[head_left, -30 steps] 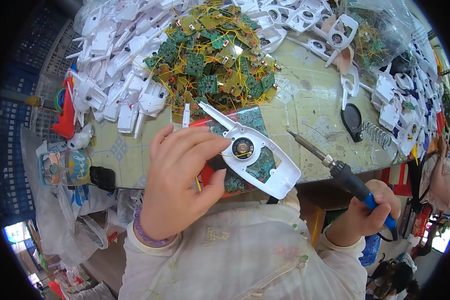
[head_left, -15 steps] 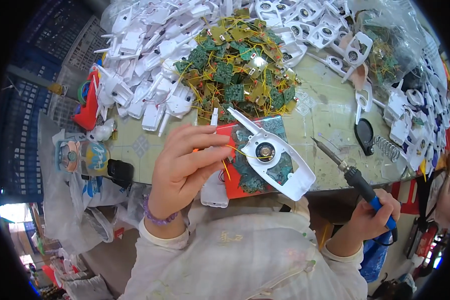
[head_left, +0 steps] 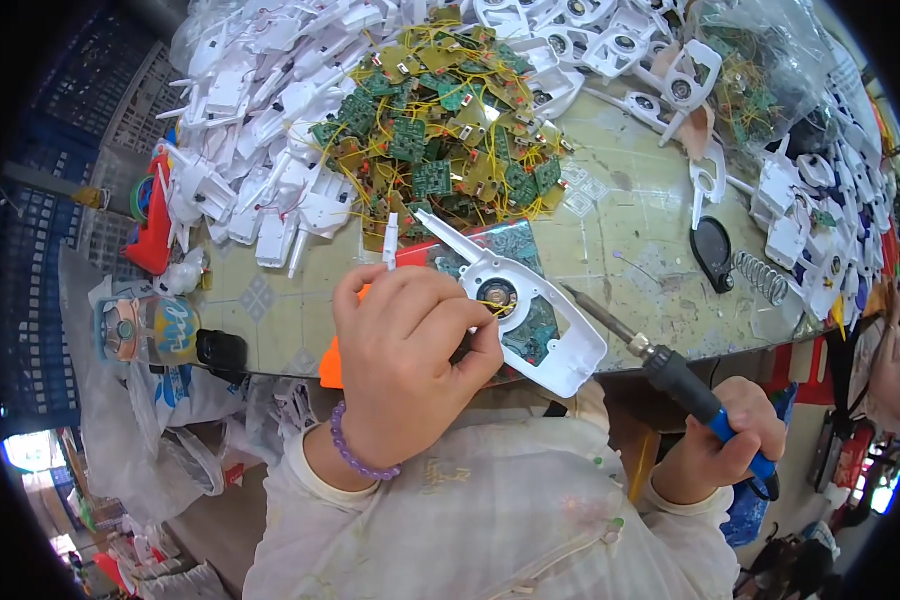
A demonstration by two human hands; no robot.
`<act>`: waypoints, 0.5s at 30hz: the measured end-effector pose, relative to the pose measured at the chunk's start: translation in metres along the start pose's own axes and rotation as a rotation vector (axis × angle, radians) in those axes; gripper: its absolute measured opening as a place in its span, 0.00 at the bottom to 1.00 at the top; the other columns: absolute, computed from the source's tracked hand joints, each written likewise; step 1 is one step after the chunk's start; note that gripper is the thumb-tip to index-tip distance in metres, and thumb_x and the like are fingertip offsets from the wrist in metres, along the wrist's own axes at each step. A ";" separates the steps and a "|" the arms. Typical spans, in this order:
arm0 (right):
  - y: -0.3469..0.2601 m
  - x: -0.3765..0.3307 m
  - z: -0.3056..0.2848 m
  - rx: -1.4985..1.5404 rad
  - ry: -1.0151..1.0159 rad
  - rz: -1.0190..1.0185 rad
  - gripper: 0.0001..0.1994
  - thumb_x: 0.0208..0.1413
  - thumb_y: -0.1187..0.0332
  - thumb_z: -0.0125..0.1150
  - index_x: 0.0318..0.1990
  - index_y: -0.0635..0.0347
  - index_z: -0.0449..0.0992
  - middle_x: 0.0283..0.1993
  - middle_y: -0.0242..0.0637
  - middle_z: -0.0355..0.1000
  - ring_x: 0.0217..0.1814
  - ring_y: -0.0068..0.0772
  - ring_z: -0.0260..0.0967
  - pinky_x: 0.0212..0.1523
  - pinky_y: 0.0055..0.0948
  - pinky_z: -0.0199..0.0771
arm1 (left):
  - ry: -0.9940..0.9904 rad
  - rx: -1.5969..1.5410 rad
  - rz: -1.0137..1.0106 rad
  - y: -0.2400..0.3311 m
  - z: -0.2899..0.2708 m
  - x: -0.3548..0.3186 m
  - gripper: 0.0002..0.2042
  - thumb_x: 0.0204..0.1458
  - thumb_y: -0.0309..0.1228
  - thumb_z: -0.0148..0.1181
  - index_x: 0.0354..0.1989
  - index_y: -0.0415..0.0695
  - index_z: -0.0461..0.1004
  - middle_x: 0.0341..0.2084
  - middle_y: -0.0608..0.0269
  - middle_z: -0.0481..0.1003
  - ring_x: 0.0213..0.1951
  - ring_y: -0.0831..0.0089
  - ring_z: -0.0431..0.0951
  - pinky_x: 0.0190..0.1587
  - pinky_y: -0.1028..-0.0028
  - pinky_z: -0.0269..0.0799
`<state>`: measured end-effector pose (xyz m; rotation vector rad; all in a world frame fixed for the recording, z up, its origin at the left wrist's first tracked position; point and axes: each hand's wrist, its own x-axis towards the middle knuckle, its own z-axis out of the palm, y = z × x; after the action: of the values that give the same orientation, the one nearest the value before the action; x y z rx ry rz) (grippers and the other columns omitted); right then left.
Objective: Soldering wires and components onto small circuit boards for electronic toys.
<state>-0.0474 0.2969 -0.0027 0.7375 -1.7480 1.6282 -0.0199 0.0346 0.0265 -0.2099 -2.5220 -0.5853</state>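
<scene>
My left hand grips a white plastic housing with a small round speaker and a green circuit board set in it, held over the table's near edge. A yellow wire runs from my fingers to the speaker. My right hand is closed on the blue and black handle of a soldering iron. The iron's metal tip points up and left, close to the housing's right side but apart from it.
A heap of green circuit boards with yellow wires lies at the table's middle. Piles of white housings spread left, back and right. A coiled iron stand and a black oval part sit at right. Plastic bags hang at left.
The view has shifted, and the housing and my left hand sit a little further right. The iron's tip has come nearer the housing.
</scene>
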 end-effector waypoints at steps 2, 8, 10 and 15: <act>0.000 0.007 0.000 -0.021 -0.023 -0.049 0.16 0.60 0.57 0.55 0.29 0.61 0.68 0.19 0.32 0.65 0.13 0.25 0.62 0.14 0.24 0.61 | -0.018 0.026 -0.057 0.006 -0.003 0.002 0.09 0.32 0.22 0.66 0.22 0.45 0.72 0.32 0.65 0.73 0.39 0.64 0.73 0.47 0.63 0.60; -0.003 0.020 0.007 0.012 -0.242 -0.150 0.14 0.62 0.58 0.50 0.32 0.60 0.67 0.18 0.31 0.63 0.15 0.22 0.60 0.15 0.22 0.56 | -0.087 0.067 -0.096 0.012 -0.001 0.006 0.07 0.32 0.23 0.63 0.22 0.44 0.71 0.38 0.61 0.72 0.46 0.59 0.70 0.50 0.61 0.58; -0.004 0.022 0.010 0.034 -0.256 -0.145 0.15 0.62 0.58 0.52 0.31 0.61 0.68 0.18 0.31 0.63 0.13 0.23 0.59 0.13 0.21 0.56 | -0.094 0.073 -0.098 0.012 0.000 0.006 0.07 0.32 0.23 0.63 0.21 0.44 0.71 0.38 0.60 0.71 0.47 0.58 0.69 0.50 0.61 0.57; -0.005 0.024 0.015 0.020 -0.278 -0.129 0.16 0.61 0.57 0.53 0.29 0.61 0.69 0.16 0.31 0.63 0.12 0.24 0.60 0.13 0.21 0.57 | -0.072 0.068 -0.113 0.013 0.001 0.006 0.07 0.32 0.23 0.63 0.21 0.44 0.71 0.38 0.61 0.72 0.48 0.59 0.69 0.50 0.61 0.57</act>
<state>-0.0601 0.2820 0.0179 1.1072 -1.8326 1.5153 -0.0220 0.0464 0.0339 -0.0650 -2.6324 -0.5436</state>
